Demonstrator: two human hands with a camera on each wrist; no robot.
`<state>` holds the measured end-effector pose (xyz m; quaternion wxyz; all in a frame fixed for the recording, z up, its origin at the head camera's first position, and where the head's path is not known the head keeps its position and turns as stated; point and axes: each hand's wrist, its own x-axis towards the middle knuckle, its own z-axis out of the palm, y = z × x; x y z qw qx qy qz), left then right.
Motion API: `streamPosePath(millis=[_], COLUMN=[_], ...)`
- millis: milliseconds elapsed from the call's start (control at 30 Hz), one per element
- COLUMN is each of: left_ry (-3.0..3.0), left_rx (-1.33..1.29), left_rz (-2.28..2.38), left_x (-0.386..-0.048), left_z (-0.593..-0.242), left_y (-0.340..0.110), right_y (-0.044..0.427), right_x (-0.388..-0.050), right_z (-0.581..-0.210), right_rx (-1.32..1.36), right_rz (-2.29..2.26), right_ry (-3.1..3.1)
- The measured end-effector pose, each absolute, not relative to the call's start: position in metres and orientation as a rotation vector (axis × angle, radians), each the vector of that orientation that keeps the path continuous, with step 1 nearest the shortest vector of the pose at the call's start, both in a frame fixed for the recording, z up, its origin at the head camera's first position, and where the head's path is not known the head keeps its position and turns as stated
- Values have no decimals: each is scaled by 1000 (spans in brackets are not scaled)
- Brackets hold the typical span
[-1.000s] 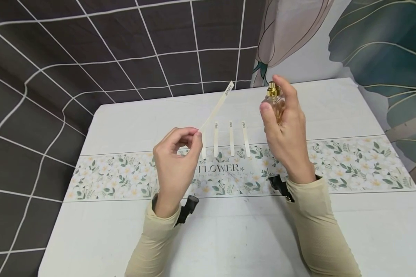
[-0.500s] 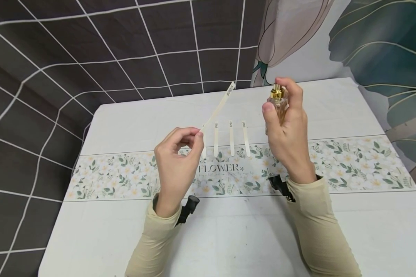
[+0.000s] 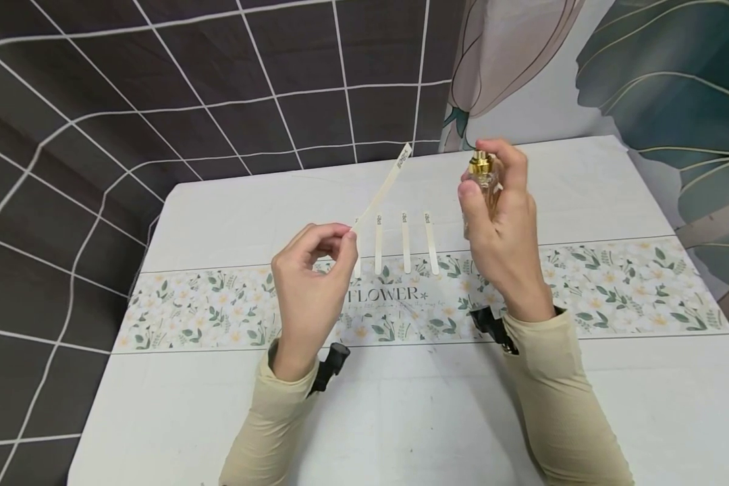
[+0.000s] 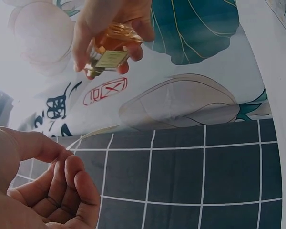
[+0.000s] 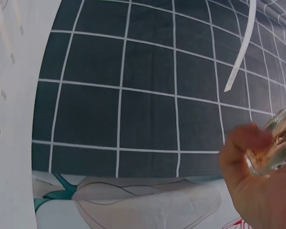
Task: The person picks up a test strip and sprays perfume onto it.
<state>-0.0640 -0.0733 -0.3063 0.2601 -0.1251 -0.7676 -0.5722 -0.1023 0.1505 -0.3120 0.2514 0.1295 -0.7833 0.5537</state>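
The left hand [image 3: 312,290] pinches the lower end of a long pale paper strip [image 3: 384,187] between thumb and fingertips; its printed end points up and to the right. In the right hand [image 3: 505,236] is a clear glass bottle [image 3: 491,192] with a gold spray top [image 3: 480,162] and amber liquid, gripped by thumb and fingers, the index finger at the top. The left wrist view shows the bottle [image 4: 112,52] beyond the strip [image 4: 97,132]. Strip [image 5: 243,50] and bottle [image 5: 281,143] are apart in the right wrist view.
Several similar strips, among them one on the right [image 3: 431,244], lie in a row on the white table [image 3: 364,418], partly over a printed floral band [image 3: 619,290]. A dark gridded cloth [image 3: 219,74] hangs behind and left, a patterned curtain [image 3: 522,67] at the back right.
The right hand and bottle have dropped slightly from a second ago, the index finger now lower at the spray top. The left hand and strip have barely moved.
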Motion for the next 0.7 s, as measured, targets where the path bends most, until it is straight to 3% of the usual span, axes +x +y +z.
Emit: streamPosePath(millis=[367, 700], left_ry=[-2078, -2079], left_rx=[-340, -342], left_rz=[-1557, -1568], left_x=[-64, -65], left_z=[-306, -307], left_y=[-72, -72], right_y=[157, 153], right_x=[-102, -103], right_z=[-307, -307], right_rx=[551, 460], right_rz=[2094, 2046], right_ry=[-1876, -1805])
